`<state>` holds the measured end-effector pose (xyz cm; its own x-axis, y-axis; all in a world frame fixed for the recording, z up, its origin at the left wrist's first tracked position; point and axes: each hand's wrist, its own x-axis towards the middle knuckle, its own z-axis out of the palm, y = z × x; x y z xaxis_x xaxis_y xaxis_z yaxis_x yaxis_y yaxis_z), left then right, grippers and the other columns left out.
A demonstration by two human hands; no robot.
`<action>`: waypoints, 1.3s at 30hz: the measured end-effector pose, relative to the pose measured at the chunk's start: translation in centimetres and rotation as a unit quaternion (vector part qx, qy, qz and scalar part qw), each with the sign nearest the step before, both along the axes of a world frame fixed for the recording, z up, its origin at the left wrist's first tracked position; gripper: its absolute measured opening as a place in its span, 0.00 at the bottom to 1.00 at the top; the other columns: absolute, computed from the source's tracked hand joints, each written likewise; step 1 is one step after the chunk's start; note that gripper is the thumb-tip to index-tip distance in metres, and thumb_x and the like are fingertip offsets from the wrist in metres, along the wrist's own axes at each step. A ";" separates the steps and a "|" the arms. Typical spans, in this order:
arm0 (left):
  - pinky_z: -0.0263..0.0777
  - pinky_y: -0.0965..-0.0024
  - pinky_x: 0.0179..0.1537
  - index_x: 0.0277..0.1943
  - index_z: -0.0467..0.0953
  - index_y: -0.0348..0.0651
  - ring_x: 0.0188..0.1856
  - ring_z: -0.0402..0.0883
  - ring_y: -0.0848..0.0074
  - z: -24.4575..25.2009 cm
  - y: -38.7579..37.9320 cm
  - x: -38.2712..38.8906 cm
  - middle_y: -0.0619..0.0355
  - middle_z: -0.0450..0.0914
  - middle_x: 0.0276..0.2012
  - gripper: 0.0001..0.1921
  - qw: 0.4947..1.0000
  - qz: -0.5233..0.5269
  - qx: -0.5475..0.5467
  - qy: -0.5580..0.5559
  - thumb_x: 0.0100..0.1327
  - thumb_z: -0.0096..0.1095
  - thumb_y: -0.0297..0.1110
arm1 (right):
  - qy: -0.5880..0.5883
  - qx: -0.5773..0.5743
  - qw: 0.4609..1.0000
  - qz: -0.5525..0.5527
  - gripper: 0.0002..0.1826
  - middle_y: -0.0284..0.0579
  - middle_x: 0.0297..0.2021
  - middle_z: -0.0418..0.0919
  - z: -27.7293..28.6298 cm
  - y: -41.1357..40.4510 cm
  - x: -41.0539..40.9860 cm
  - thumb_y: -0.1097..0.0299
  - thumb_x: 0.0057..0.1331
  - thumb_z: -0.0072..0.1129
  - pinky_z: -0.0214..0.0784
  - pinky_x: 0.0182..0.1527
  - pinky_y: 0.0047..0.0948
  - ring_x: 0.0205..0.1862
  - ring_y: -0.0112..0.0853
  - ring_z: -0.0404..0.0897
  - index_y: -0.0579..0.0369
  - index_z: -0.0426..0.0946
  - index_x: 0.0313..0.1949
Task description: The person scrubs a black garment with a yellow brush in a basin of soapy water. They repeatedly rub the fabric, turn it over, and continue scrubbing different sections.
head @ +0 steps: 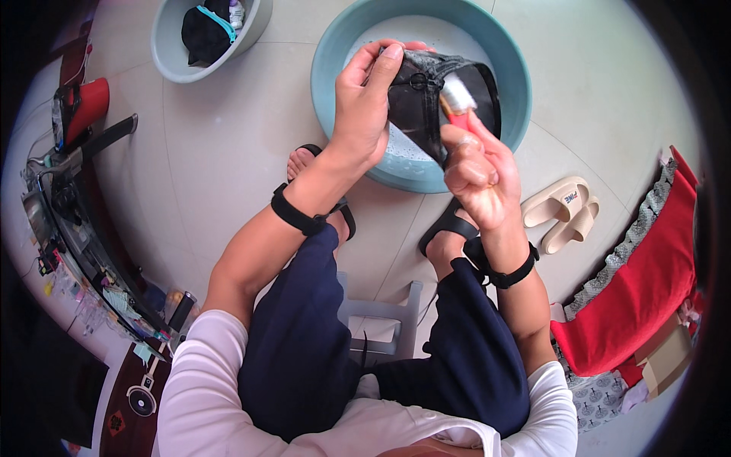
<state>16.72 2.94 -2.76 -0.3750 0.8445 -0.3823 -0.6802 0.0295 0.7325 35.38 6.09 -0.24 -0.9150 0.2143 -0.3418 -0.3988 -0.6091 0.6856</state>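
My left hand (368, 100) grips the top of a wet black fabric item (411, 105) with mesh-like panels and a small ring, held above a blue-green plastic basin (514, 108). Suds show on its upper edge. My right hand (482, 165) holds a small brush (458, 96) with white bristles and a red handle, its bristles against or just over the fabric. The brush head looks blurred. White soapy water (408, 145) lies in the basin below. The undersides of the fabric and the fingertips behind it are hidden.
A grey basin (165, 63) with black and turquoise fabric stands at the upper left. Beige slippers (557, 205) lie right of the large basin. A grey plastic stool (394, 311) is beneath me. Cluttered furniture lines the left; a red cloth (634, 291) covers something at right.
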 end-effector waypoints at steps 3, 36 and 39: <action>0.82 0.66 0.59 0.56 0.78 0.37 0.51 0.88 0.74 0.4 0.0 -0.1 0.46 0.90 0.54 0.11 0.997 -0.012 0.013 0.071 0.83 0.62 0.37 | -0.126 0.189 0.973 0.049 0.09 0.28 0.26 0.63 0.8 0.2 -0.3 0.59 0.90 0.44 0.51 0.22 0.24 0.17 0.19 0.58 0.46 0.70 0.56; 0.81 0.67 0.59 0.53 0.80 0.37 0.51 0.88 0.74 1.5 -0.2 -0.7 0.49 0.91 0.48 0.13 0.990 -0.066 0.064 0.110 0.83 0.63 0.39 | -0.168 0.297 0.928 0.151 0.15 0.27 0.24 0.59 2.1 0.7 0.2 0.58 0.88 0.47 0.46 0.22 0.23 0.17 0.19 0.53 0.54 0.68 0.42; 0.83 0.65 0.59 0.53 0.80 0.37 0.51 0.90 0.71 2.1 -0.1 -1.4 0.49 0.90 0.48 0.14 0.981 -0.111 0.045 0.153 0.84 0.62 0.42 | -0.302 0.516 0.778 0.193 0.10 0.27 0.26 0.65 2.9 0.3 -0.4 0.63 0.85 0.54 0.49 0.23 0.23 0.19 0.19 0.58 0.57 0.76 0.48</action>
<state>15.29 2.81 -0.66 -0.2644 0.9432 -0.2009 -0.4123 0.0777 0.9077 34.98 6.39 2.62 -0.7184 0.4092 -0.5625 -0.1101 -0.8653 -0.4889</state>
